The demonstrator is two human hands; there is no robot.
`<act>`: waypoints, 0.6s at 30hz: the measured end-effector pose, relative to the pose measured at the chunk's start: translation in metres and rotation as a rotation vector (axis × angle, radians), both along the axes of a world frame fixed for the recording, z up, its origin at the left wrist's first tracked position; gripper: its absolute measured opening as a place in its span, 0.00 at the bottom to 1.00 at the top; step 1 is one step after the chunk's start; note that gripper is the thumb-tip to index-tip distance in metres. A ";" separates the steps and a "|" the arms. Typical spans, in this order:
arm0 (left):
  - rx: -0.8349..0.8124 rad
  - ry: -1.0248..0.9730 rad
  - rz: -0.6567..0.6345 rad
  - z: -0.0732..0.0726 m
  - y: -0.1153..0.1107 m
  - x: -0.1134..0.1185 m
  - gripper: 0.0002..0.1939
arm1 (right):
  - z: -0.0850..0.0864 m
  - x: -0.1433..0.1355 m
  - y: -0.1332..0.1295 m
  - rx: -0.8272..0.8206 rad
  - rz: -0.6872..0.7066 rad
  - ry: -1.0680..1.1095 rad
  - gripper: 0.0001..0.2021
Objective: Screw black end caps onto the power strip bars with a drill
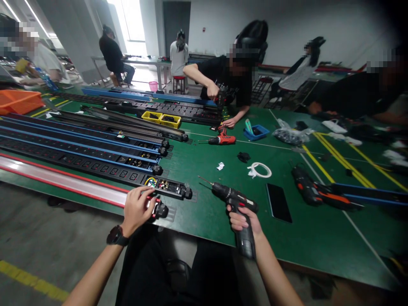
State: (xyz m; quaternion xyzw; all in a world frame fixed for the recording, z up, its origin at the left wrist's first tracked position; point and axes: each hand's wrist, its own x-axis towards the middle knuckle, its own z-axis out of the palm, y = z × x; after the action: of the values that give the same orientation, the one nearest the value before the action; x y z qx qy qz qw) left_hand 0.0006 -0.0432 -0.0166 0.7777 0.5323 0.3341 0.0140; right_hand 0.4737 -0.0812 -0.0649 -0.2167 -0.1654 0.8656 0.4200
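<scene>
My right hand grips a black cordless drill by its handle, and the long bit points left over the green table. My left hand, with a watch on its wrist, is closed over the near end of a red-edged power strip; its fingertips are bent, and what lies under them is partly hidden. Right behind it lies a black power strip with its end compartment uncovered, showing a yellow-green wire and brass-coloured parts. The drill bit is apart from both strips.
More blue-edged strips lie behind. A red drill, a phone, a white cable ring, another black-orange power tool and a blue tray are on the table. Across it, a co-worker holds a drill.
</scene>
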 end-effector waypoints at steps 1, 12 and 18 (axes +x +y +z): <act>0.016 0.017 0.007 -0.002 0.002 0.002 0.17 | 0.000 0.000 0.000 -0.013 -0.016 0.002 0.08; 0.131 0.070 0.052 -0.010 0.025 0.010 0.18 | -0.004 -0.001 0.001 -0.140 -0.056 0.061 0.12; 0.203 0.082 0.121 -0.020 0.023 0.007 0.16 | -0.005 0.000 0.004 -0.128 -0.033 0.054 0.12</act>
State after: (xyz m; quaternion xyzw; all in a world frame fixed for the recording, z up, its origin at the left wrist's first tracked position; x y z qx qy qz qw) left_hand 0.0073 -0.0200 -0.0368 0.7548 0.5415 0.3544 -0.1070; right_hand 0.4740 -0.0775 -0.0699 -0.2224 -0.0950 0.8728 0.4238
